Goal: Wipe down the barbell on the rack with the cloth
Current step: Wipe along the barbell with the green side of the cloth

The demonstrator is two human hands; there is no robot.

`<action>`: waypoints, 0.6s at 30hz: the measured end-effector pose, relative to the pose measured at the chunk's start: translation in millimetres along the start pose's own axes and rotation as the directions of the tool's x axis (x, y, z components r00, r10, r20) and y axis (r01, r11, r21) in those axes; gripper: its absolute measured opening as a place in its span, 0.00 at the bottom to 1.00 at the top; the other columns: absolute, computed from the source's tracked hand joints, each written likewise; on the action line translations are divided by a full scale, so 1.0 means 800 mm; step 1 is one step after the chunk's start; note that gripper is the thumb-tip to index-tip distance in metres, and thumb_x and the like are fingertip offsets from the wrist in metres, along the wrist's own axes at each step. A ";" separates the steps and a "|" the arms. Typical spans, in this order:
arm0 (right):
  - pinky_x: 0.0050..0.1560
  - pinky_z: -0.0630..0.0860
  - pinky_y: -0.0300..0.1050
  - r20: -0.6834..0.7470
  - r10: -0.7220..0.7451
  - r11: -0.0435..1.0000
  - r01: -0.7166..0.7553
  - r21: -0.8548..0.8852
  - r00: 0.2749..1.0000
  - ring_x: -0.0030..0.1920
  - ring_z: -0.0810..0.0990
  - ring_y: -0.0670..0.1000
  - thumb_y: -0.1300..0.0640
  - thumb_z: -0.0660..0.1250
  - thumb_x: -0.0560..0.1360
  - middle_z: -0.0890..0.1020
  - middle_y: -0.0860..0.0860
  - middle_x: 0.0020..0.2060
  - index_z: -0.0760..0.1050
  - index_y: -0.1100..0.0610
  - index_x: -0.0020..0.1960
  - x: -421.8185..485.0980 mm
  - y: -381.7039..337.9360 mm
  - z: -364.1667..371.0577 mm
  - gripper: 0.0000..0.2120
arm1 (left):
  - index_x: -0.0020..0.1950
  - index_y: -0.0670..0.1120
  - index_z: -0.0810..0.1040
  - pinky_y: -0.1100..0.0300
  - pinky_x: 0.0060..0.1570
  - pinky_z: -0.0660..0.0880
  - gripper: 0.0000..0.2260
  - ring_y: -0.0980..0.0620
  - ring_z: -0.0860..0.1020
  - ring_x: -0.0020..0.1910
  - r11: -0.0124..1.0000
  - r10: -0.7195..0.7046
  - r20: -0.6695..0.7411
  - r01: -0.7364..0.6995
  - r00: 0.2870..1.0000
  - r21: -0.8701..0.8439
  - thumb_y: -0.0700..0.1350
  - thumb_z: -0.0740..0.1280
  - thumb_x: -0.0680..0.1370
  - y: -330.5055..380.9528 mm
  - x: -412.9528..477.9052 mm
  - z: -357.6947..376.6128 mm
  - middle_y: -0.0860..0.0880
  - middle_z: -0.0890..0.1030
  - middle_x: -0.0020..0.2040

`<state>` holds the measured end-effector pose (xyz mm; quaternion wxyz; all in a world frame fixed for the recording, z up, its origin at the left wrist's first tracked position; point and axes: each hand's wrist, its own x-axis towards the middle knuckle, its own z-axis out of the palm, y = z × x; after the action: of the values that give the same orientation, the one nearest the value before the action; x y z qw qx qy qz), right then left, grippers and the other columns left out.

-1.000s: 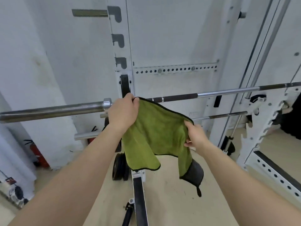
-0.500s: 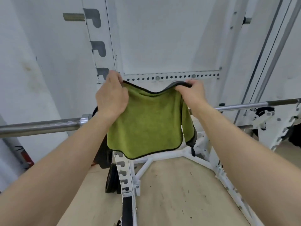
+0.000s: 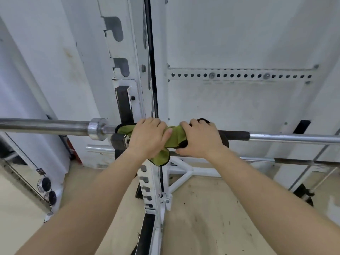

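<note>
The steel barbell [image 3: 287, 138] lies level across the white rack [image 3: 127, 74], its sleeve and collar [image 3: 95, 128] pointing left. A green cloth with black trim [image 3: 177, 135] is wrapped over the shaft just right of the rack upright. My left hand [image 3: 147, 138] clamps the cloth around the bar beside the hook. Right next to it, my right hand [image 3: 201, 138] grips the cloth's other end over the dark knurled section. A flap of cloth hangs below my left hand.
A second, lower bar [image 3: 294, 161] runs behind the barbell on the right. The notched rack post [image 3: 149, 188] and base struts [image 3: 185, 173] stand under my hands. A mirror [image 3: 24, 173] leans at the left wall. The floor [image 3: 202, 218] is tan.
Both hands brought the cloth down from chest height, where it was held spread out, and wrapped it over the bar. The view has come closer to the rack.
</note>
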<state>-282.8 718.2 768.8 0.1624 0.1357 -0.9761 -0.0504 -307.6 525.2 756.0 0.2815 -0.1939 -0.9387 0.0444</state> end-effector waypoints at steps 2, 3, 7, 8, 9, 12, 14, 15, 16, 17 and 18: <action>0.46 0.71 0.52 -0.066 -0.049 0.999 0.048 -0.013 0.997 0.50 0.79 0.59 0.34 0.66 0.69 0.79 0.53 0.50 0.71 0.52 0.60 0.016 -0.015 0.004 0.28 | 0.50 0.49 0.78 0.51 0.52 0.70 0.24 0.48 0.77 0.46 0.999 0.036 -0.015 -0.035 0.999 0.022 0.58 0.46 0.83 -0.012 -0.003 -0.002 0.51 0.79 0.44; 0.42 0.70 0.50 -0.092 -0.070 0.997 0.071 0.007 0.993 0.47 0.79 0.58 0.35 0.66 0.71 0.79 0.53 0.48 0.71 0.52 0.58 0.024 -0.026 0.004 0.25 | 0.48 0.48 0.78 0.52 0.51 0.70 0.23 0.47 0.77 0.45 0.999 0.040 -0.026 -0.039 0.999 0.038 0.58 0.47 0.83 -0.017 -0.004 -0.002 0.50 0.79 0.43; 0.35 0.66 0.47 -0.152 -0.112 0.989 0.125 0.081 0.982 0.41 0.78 0.56 0.38 0.64 0.71 0.79 0.50 0.42 0.71 0.52 0.54 0.045 -0.053 0.008 0.21 | 0.41 0.47 0.76 0.51 0.45 0.69 0.21 0.45 0.76 0.39 0.998 -0.019 -0.076 0.023 0.997 0.058 0.52 0.49 0.83 -0.016 -0.002 0.000 0.48 0.76 0.38; 0.34 0.65 0.46 -0.184 -0.117 0.988 0.134 0.082 0.976 0.39 0.78 0.56 0.38 0.65 0.71 0.78 0.50 0.40 0.72 0.52 0.53 0.044 -0.051 0.010 0.20 | 0.40 0.47 0.76 0.50 0.45 0.69 0.21 0.45 0.75 0.39 0.997 -0.031 -0.072 0.036 0.997 0.065 0.52 0.49 0.83 -0.013 0.001 0.001 0.48 0.76 0.37; 0.33 0.65 0.46 -0.235 -0.130 0.987 0.148 0.060 0.963 0.36 0.78 0.56 0.39 0.66 0.70 0.78 0.51 0.38 0.73 0.53 0.52 0.040 -0.044 0.013 0.19 | 0.40 0.47 0.76 0.50 0.44 0.69 0.21 0.45 0.76 0.38 0.997 -0.035 -0.066 0.040 0.997 0.070 0.52 0.49 0.83 -0.009 0.003 0.003 0.48 0.77 0.37; 0.32 0.63 0.45 -0.328 -0.133 0.991 0.124 -0.049 0.935 0.33 0.77 0.56 0.38 0.68 0.70 0.78 0.52 0.36 0.76 0.54 0.49 0.016 -0.009 0.027 0.20 | 0.40 0.47 0.76 0.51 0.41 0.69 0.21 0.45 0.76 0.37 0.998 -0.021 -0.074 0.024 0.997 0.051 0.51 0.49 0.83 0.017 0.016 0.006 0.49 0.77 0.36; 0.35 0.67 0.47 -0.326 -0.089 0.995 0.073 -0.060 0.941 0.35 0.78 0.56 0.36 0.63 0.71 0.79 0.51 0.36 0.75 0.54 0.48 0.000 0.027 0.033 0.21 | 0.37 0.48 0.74 0.53 0.36 0.66 0.21 0.46 0.74 0.32 0.998 0.038 -0.090 -0.034 0.995 0.049 0.51 0.49 0.83 0.049 0.031 0.009 0.50 0.75 0.33; 0.36 0.68 0.47 -0.321 -0.057 0.997 0.039 -0.060 0.945 0.35 0.78 0.56 0.35 0.62 0.71 0.78 0.51 0.36 0.75 0.53 0.48 -0.009 0.045 0.033 0.22 | 0.35 0.48 0.72 0.54 0.33 0.64 0.21 0.46 0.72 0.29 0.996 0.080 -0.102 -0.075 0.992 0.048 0.51 0.49 0.84 0.066 0.039 0.009 0.50 0.73 0.30; 0.37 0.69 0.48 -0.316 -0.028 0.998 0.008 -0.064 0.949 0.36 0.78 0.56 0.34 0.62 0.71 0.79 0.51 0.36 0.75 0.53 0.48 -0.018 0.063 0.034 0.22 | 0.34 0.48 0.70 0.54 0.31 0.61 0.21 0.46 0.70 0.26 0.992 0.118 -0.112 -0.113 0.987 0.051 0.51 0.49 0.84 0.083 0.047 0.009 0.51 0.70 0.28; 0.38 0.70 0.48 -0.306 -0.007 0.998 -0.014 -0.067 0.952 0.36 0.78 0.56 0.34 0.62 0.70 0.79 0.51 0.37 0.76 0.53 0.48 -0.024 0.076 0.033 0.22 | 0.33 0.48 0.69 0.55 0.29 0.59 0.22 0.47 0.67 0.25 0.989 0.144 -0.111 -0.138 0.983 0.059 0.51 0.48 0.84 0.095 0.053 0.009 0.51 0.67 0.27; 0.38 0.71 0.48 -0.291 0.009 0.997 -0.029 -0.065 0.957 0.36 0.78 0.56 0.34 0.62 0.70 0.79 0.50 0.37 0.76 0.53 0.48 -0.027 0.083 0.033 0.22 | 0.33 0.48 0.68 0.56 0.27 0.56 0.22 0.47 0.65 0.23 0.986 0.157 -0.103 -0.150 0.982 0.068 0.51 0.47 0.84 0.103 0.058 0.009 0.52 0.66 0.26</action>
<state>-288.5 789.4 747.0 0.3091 0.1264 -0.9406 -0.0619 -319.5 619.1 757.8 0.3331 -0.2594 -0.9026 0.0834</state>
